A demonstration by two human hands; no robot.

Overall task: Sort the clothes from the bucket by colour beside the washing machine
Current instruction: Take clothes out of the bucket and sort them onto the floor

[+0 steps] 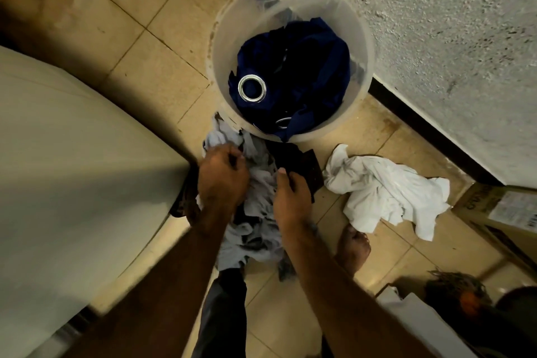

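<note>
Head view: looking straight down at the hands over a laundry heap on the tiled floor [130, 38].
Left hand [222, 174]: fingers curled into the pale grey garment [247, 244], bunching its far end; a firm fistful.
Right hand [290, 195]: thumb on top, pinching the dark cloth [305, 160] at its near edge; grip closed on it.
Why held so: my read is that the two hands are pulling the dark piece off the pale one, each holding one colour so they separate.
Bucket [220, 38]: translucent white, far centre, against the wall; its near rim touches the heap.
In bucket: dark blue curtain [313, 67] with a metal eyelet [252, 88]; unsorted, fills the bottom.
White garment [386, 192]: crumpled on the floor to the right, apart from the heap; looks like the whites pile.
Washing machine [72, 154]: pale body on the left, its corner just beside the left hand.
Pile placement: whites go right, the mix is between machine and whites, probably to keep the colours from touching.
Other: bare foot [353, 247] near right, cardboard box [499, 212] at the right edge.
Progress: early to middle; one pile started, bucket far from empty.
Risk: the dark cloth is tangled in pale folds and may drag them along.
</note>
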